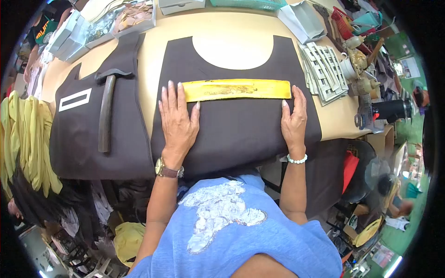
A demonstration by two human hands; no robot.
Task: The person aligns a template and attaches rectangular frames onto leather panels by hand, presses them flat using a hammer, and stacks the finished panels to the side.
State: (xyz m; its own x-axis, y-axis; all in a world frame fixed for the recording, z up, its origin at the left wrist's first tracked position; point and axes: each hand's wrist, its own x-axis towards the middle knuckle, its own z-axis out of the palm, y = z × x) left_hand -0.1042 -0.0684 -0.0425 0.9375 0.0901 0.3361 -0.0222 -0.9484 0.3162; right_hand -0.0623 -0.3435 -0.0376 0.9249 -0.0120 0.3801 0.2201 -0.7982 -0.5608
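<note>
A dark cloth piece point(232, 125) with a rounded neckline cutout lies flat on the table. Across its upper part rests a yellow strip point(236, 89) with dark smudges. My left hand point(178, 116) lies flat on the cloth, fingers stretched, at the strip's left end. At the right end, my right hand point(295, 116) rests with its fingers extended and thumb apart, touching or very near the strip. To the left is a second dark cloth piece point(74, 134), bearing a hammer point(107, 111) and a white rectangular frame point(74, 99).
Stacked white stencils point(324, 72) lie right of the cloth, near a dark cylinder point(391, 110) and small bottles. Open boxes point(69, 37) line the back left, a white box point(301, 23) the back right. Yellow fabric point(25, 139) hangs at far left.
</note>
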